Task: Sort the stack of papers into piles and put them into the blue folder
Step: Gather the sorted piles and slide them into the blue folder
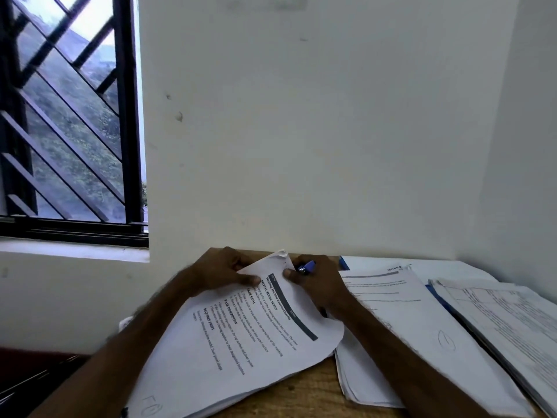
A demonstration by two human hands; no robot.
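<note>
Here, printed sheet point(259, 321) with curled corner.

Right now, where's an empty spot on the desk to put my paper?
A bare wood wedge at the desk's near edge, between the printed sheet and the middle paper pile. The right is crowded: piles cover the blue folder.

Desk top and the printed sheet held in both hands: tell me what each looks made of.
Desk top: wood or wood-look laminate, matte; it is brown with faint grain, so either is possible. Printed sheet: thin white paper, matte; it bows between the left hand and right hand, and its top corner curls.
</note>
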